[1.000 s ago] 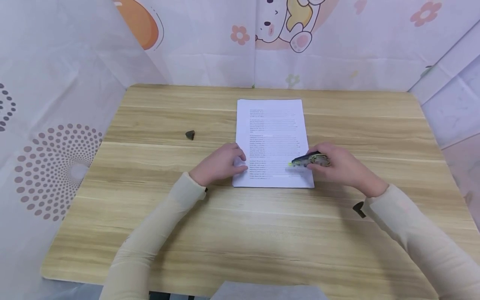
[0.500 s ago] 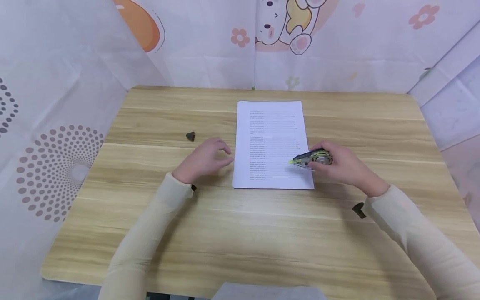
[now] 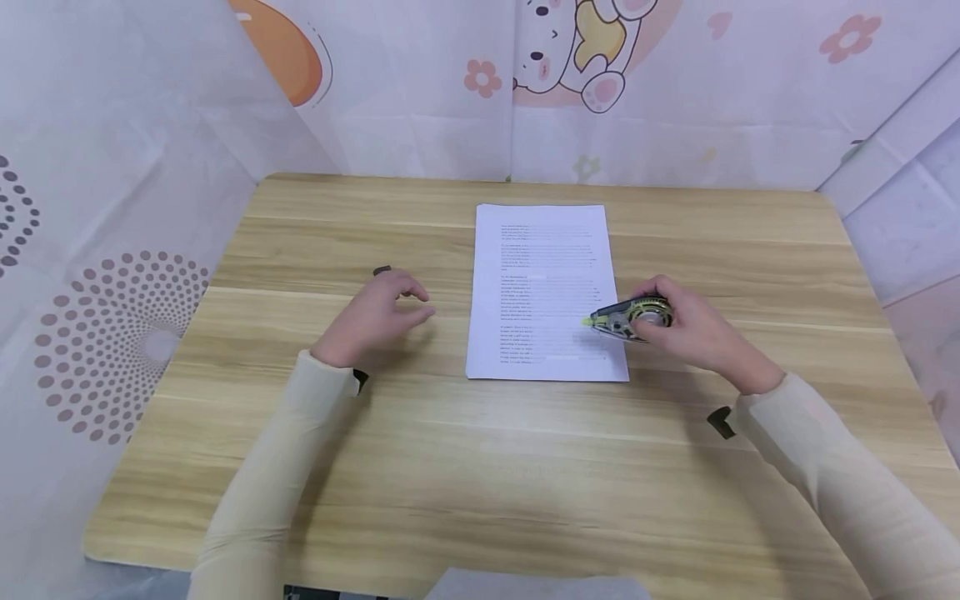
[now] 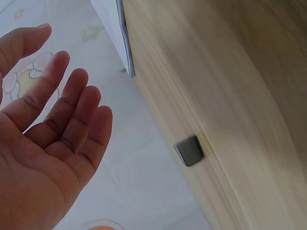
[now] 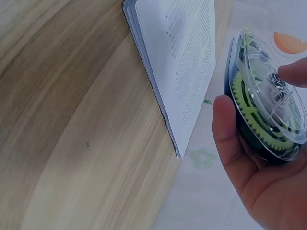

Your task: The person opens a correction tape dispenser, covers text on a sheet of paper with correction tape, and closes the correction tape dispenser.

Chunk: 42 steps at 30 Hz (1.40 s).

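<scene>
My right hand (image 3: 692, 329) grips a correction tape dispenser (image 3: 630, 319) over the right side of a printed paper stack (image 3: 543, 292), its yellow-green tip pointing left across the text. The right wrist view shows the dispenser's clear case and green gear (image 5: 249, 112) between thumb and fingers. Left of the stack, my left hand (image 3: 367, 318) is in the air, fingers loosely bent and nothing in them. Just beyond that hand lies a small dark cap (image 4: 190, 151), largely hidden by it in the head view.
The wooden table (image 3: 465, 492) runs up to a printed curtain (image 3: 420, 133) at the back. Another patterned curtain (image 3: 97, 208) hangs along the left side. Dark pieces (image 3: 722, 422) show at the sleeve cuffs.
My left hand has left the paper's left edge and moved left, now covering part of the cap. The right hand has shifted slightly right with the dispenser, its tip raised from the page.
</scene>
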### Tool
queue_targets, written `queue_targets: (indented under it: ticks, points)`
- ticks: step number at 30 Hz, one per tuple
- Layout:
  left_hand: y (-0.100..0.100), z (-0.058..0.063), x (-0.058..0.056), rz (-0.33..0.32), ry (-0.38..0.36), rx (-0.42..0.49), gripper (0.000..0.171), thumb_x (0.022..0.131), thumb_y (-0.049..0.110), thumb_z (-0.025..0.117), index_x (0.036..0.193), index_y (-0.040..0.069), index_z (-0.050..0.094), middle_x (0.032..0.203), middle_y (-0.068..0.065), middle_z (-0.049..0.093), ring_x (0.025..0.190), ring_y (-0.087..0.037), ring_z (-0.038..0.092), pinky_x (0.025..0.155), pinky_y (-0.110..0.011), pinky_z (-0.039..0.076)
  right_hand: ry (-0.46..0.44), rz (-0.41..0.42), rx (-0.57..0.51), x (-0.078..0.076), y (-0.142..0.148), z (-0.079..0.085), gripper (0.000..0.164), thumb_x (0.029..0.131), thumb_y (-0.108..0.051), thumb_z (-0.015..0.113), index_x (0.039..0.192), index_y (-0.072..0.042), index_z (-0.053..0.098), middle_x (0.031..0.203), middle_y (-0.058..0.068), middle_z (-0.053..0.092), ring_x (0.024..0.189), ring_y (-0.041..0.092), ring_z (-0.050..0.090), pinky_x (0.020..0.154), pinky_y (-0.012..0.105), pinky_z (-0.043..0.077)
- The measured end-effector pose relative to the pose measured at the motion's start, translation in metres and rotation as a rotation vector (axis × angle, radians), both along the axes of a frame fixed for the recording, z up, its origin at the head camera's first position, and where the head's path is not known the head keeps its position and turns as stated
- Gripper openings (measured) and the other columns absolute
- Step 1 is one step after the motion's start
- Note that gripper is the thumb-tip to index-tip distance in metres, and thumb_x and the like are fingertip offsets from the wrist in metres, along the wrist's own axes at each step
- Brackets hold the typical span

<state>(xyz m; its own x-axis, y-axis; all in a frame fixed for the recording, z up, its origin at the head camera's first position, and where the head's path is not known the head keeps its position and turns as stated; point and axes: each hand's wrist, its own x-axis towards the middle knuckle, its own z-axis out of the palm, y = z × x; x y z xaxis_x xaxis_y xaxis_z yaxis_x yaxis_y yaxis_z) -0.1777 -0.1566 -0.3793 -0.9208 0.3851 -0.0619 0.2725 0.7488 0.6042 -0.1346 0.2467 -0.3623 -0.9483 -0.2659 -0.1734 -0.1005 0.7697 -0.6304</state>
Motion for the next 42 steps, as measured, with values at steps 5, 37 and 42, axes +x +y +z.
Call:
queue_targets:
  ticks: [5,37,42]
  points:
    - [-0.008,0.0,-0.002,0.038,-0.013,0.016,0.022,0.084,0.025,0.067,0.097,0.008,0.066,0.105,-0.004,0.062,0.104,-0.024,0.053,0.093,-0.039,0.042,-0.044,-0.021,-0.052,0.0,0.002,0.0,0.033,0.089,-0.021,0.057,0.118,-0.007,0.049,0.104,0.018,0.058,0.075,0.023,0.056,0.062,0.029,0.049]
    - [-0.065,-0.004,-0.026,0.25,-0.13,0.005,0.041,0.088,0.022,0.062,0.122,0.001,0.054,0.127,-0.017,0.049,0.118,-0.033,0.044,0.098,-0.048,0.039,-0.305,-0.118,-0.381,-0.01,0.021,-0.003,0.034,0.092,-0.013,0.048,0.121,0.004,0.043,0.087,-0.005,0.06,0.068,0.01,0.059,0.056,0.031,0.053]
    - [-0.068,-0.01,-0.033,0.248,-0.15,0.0,0.044,0.088,0.021,0.061,0.126,0.001,0.051,0.13,-0.019,0.047,0.12,-0.034,0.043,0.1,-0.05,0.038,-0.323,-0.109,-0.444,-0.01,0.022,-0.006,0.031,0.092,-0.011,0.048,0.119,0.005,0.043,0.086,-0.007,0.061,0.069,0.009,0.059,0.054,0.03,0.052]
